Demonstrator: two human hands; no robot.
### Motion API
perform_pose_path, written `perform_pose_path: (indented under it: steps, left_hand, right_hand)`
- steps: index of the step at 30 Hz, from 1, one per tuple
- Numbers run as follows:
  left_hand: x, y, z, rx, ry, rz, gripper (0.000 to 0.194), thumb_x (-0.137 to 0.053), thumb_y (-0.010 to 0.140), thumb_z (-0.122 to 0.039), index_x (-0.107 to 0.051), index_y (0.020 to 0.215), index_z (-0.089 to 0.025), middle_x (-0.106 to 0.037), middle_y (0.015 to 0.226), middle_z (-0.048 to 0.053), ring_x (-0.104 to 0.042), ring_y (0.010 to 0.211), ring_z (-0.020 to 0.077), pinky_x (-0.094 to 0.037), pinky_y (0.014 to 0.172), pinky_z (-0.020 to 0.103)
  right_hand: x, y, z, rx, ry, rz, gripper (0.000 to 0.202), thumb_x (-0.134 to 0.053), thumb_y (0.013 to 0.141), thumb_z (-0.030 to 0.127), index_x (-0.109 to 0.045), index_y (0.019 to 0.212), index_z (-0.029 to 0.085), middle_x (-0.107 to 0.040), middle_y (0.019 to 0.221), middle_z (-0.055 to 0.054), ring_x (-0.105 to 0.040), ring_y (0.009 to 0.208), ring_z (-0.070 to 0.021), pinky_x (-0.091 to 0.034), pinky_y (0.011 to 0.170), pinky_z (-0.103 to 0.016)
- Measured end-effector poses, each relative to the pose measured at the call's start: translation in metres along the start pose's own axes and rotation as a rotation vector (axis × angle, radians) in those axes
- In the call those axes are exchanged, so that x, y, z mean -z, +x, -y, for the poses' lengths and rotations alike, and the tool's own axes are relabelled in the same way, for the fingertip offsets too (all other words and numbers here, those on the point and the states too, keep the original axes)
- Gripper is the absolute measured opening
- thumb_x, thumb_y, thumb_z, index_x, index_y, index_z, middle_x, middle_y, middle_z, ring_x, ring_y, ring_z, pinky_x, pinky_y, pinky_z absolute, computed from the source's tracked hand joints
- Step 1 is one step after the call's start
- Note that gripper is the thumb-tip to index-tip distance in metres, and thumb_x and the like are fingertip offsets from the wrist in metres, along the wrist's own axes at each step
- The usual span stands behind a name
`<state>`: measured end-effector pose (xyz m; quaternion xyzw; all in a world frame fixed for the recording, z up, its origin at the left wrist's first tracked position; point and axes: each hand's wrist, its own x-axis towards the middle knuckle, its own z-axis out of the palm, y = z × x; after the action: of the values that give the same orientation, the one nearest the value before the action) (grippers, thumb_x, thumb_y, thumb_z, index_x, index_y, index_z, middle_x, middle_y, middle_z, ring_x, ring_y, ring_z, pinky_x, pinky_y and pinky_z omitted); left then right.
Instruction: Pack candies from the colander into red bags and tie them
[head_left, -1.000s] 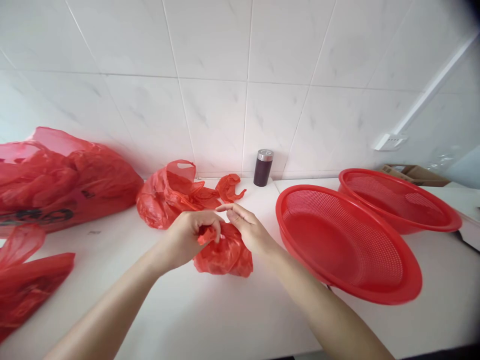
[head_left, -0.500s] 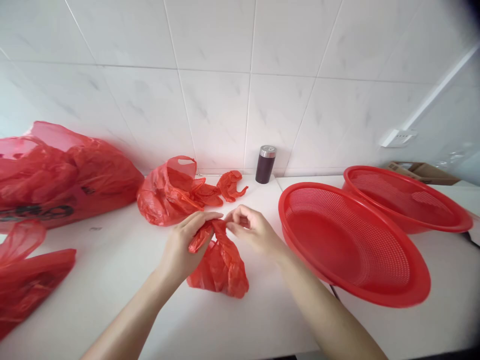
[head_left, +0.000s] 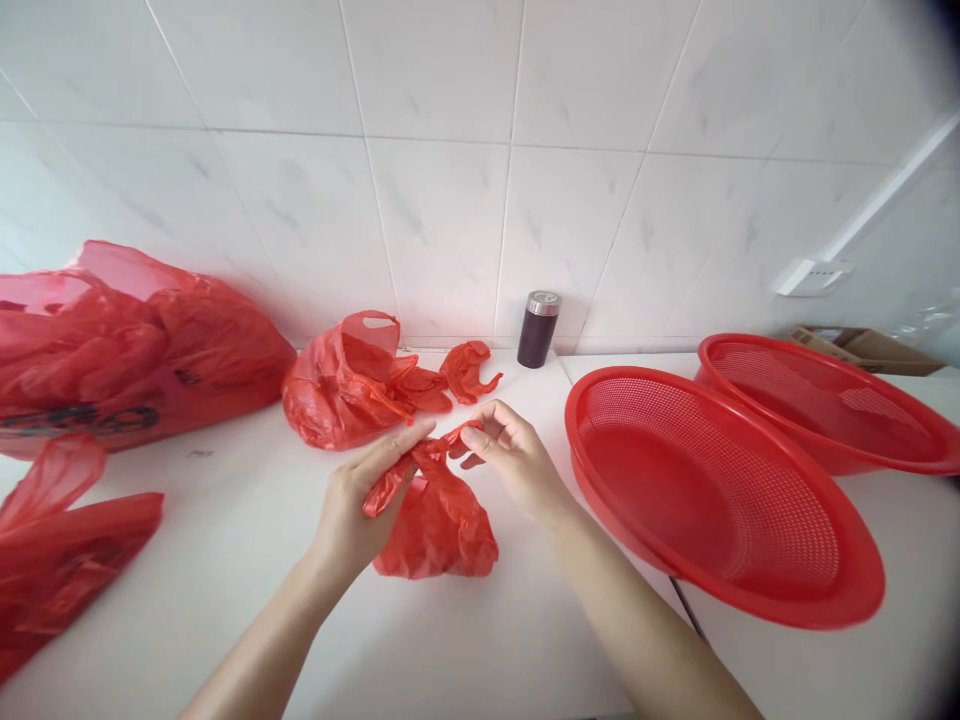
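Note:
A small red plastic bag (head_left: 442, 530) rests on the white table in front of me, its top gathered and twisted between both hands. My left hand (head_left: 367, 490) is closed on one handle of the bag, the thumb lying along the top. On the other side, my right hand (head_left: 510, 455) pinches the second handle between thumb and fingers, drawing it out to the right. What the bag contains is hidden. Just behind it lie an open red plastic bag (head_left: 330, 390) and a crumpled red plastic bag (head_left: 466, 370).
A large full red bag (head_left: 210, 350) fills the left, with another red bag (head_left: 82, 550) nearer me. A dark tumbler (head_left: 538, 330) stands by the tiled wall. Two red mesh baskets (head_left: 660, 480) sit at right. Behind them are a cardboard box (head_left: 870, 350) and a wall socket (head_left: 815, 278).
My right hand has taken the bag's handle and pulled it to the right. The left hand has kept its hold. The view has shifted slightly to the left.

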<state>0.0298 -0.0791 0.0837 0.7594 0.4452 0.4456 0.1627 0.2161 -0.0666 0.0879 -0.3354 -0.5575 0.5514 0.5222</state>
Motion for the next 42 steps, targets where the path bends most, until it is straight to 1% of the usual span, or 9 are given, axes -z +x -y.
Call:
perform_pose_path:
  steps: [4,8,13,16,20,26,31,38,42]
  left_hand:
    - [0.002,-0.010,0.011,0.190,-0.038,0.073,0.039,-0.041,0.096,-0.038,-0.061,0.126,-0.024,-0.069,0.118,0.005,-0.064,0.105,0.0222,-0.049,0.092,0.033]
    - [0.004,-0.052,0.048,0.549,-0.064,-0.045,0.049,-0.041,0.091,-0.057,-0.070,0.102,-0.021,-0.074,0.100,0.006,-0.068,0.072,0.0221,-0.054,0.066,0.031]
    - [-0.019,-0.094,0.062,0.746,-0.174,-0.189,0.050,-0.040,0.088,-0.063,-0.065,0.095,-0.020,-0.072,0.100,0.008,-0.068,0.091,0.0260,-0.054,0.077,0.034]
    - [-0.035,-0.083,0.042,0.757,-0.217,-0.288,0.048,-0.035,0.090,-0.062,-0.059,0.095,-0.021,-0.069,0.099,0.008,-0.066,0.094,0.0251,-0.054,0.079,0.034]
    - [-0.049,-0.062,0.027,0.749,-0.215,-0.289,0.043,-0.031,0.093,-0.058,-0.052,0.083,-0.022,-0.063,0.076,0.001,-0.061,0.070,0.0183,-0.051,0.063,0.027]
    - [-0.049,-0.056,0.061,0.588,0.259,0.101,0.028,-0.026,0.097,-0.040,-0.050,0.092,-0.026,-0.059,0.062,-0.003,-0.055,0.055,0.0166,-0.039,0.056,0.024]
    - [-0.047,-0.046,0.089,0.560,0.444,0.187,0.027,-0.032,0.095,-0.038,-0.057,0.094,-0.029,-0.065,0.068,0.000,-0.059,0.061,0.0205,-0.033,0.056,0.026]
    - [-0.054,-0.048,0.094,0.481,0.588,0.190,0.023,-0.037,0.092,-0.025,-0.060,0.097,-0.026,-0.071,0.097,0.005,-0.062,0.082,0.0247,-0.033,0.060,0.029]
    - [-0.050,-0.052,0.095,0.483,0.601,0.153,0.027,-0.034,0.094,-0.027,-0.060,0.100,-0.023,-0.069,0.099,0.007,-0.059,0.095,0.0263,-0.039,0.072,0.031]
  right_hand:
    - [-0.004,0.001,-0.008,0.005,0.174,-0.170,0.024,-0.061,0.087,0.042,-0.046,0.088,0.023,-0.064,0.078,0.002,-0.067,0.069,-0.0149,-0.054,0.067,-0.030]
    - [0.014,0.009,-0.044,-0.152,0.327,-0.518,0.029,-0.064,0.083,0.040,-0.040,0.087,0.024,-0.061,0.065,0.005,-0.064,0.057,-0.0139,-0.055,0.061,-0.029]
    - [0.020,0.014,-0.082,-0.145,0.072,-0.643,0.023,-0.050,0.089,0.045,-0.039,0.092,0.025,-0.060,0.073,0.004,-0.064,0.062,-0.0145,-0.052,0.060,-0.028]
    - [-0.003,0.006,-0.087,-0.087,-0.284,-0.485,0.021,-0.039,0.094,0.046,-0.043,0.095,0.025,-0.060,0.083,0.001,-0.061,0.068,-0.0150,-0.047,0.063,-0.027]
    - [-0.025,-0.011,-0.093,-0.011,-0.791,-0.311,0.023,-0.031,0.098,0.038,-0.050,0.101,0.025,-0.063,0.089,-0.002,-0.060,0.075,-0.0181,-0.040,0.066,-0.028]
    - [0.014,-0.013,-0.115,-0.122,-1.066,-0.281,0.027,-0.029,0.099,0.036,-0.053,0.106,0.026,-0.061,0.067,0.001,-0.057,0.058,-0.0186,-0.028,0.055,-0.026]
    - [0.045,-0.004,-0.124,-0.174,-1.142,-0.365,0.027,-0.028,0.099,0.035,-0.052,0.105,0.026,-0.056,0.059,0.002,-0.052,0.053,-0.0181,-0.025,0.053,-0.025]
    - [0.048,-0.005,-0.132,-0.181,-1.091,-0.440,0.026,-0.023,0.099,0.035,-0.046,0.107,0.025,-0.060,0.066,0.000,-0.054,0.056,-0.0194,-0.028,0.052,-0.025]
    - [0.050,-0.007,-0.129,-0.153,-0.842,-0.569,0.023,-0.024,0.097,0.035,-0.042,0.106,0.024,-0.059,0.068,-0.001,-0.057,0.059,-0.0207,-0.034,0.053,-0.027]
